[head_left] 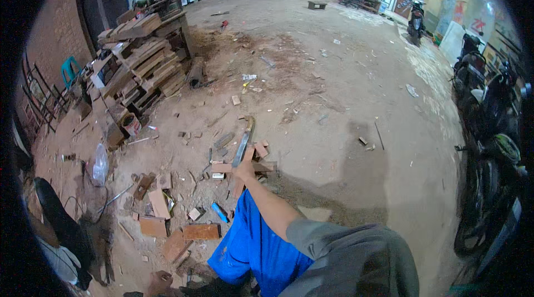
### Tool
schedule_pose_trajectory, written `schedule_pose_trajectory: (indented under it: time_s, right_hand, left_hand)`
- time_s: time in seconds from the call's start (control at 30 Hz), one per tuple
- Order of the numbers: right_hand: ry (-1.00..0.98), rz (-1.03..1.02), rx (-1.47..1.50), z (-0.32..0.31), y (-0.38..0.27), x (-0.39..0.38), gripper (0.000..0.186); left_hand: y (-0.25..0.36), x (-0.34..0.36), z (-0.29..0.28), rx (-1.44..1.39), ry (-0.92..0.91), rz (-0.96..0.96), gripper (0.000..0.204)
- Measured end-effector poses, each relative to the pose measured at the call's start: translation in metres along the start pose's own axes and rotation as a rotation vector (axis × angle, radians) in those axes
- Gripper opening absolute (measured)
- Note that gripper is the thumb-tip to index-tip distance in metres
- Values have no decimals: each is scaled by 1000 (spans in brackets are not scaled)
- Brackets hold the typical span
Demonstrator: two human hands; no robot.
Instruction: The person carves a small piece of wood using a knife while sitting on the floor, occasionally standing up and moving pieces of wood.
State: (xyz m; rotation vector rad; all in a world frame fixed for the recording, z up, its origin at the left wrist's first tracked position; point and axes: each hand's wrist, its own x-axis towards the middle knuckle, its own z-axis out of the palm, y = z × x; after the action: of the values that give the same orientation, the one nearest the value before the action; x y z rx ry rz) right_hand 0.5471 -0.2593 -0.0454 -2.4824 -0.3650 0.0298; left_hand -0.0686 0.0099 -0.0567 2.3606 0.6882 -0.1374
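My right hand (243,172), fingers closed, holds the lower end of a long curved tool (243,147). The tool's grey flat length runs away from me to a brownish hooked end; its exact kind is unclear. Beneath and beside this hand lie crossed wooden pieces (266,167), one slanting down toward my blue-clad knee (245,236). At the lower edge a brown, hand-like shape (159,284) shows, perhaps my left hand, but its arm is out of view and its fingers are indistinct.
Reddish wood blocks (201,232) and a blue cylindrical object (220,212) lie left of my knees. A plank pile (147,66) and a can (130,124) stand farther left. Another person's dark-clad limb (55,213) is at the left edge. Parked motorbikes (489,102) line the right.
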Motion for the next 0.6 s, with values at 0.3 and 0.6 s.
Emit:
schedule_pose_trajectory:
  time_s: [0.3, 0.6]
  right_hand:
    - [-602, 321, 1436, -44, -55, -47, 31]
    - [-898, 124, 1556, -161, -129, -247, 30]
  left_hand:
    - [162, 23, -83, 475, -237, 14, 28]
    - [407, 73, -130, -556, -160, -241, 72]
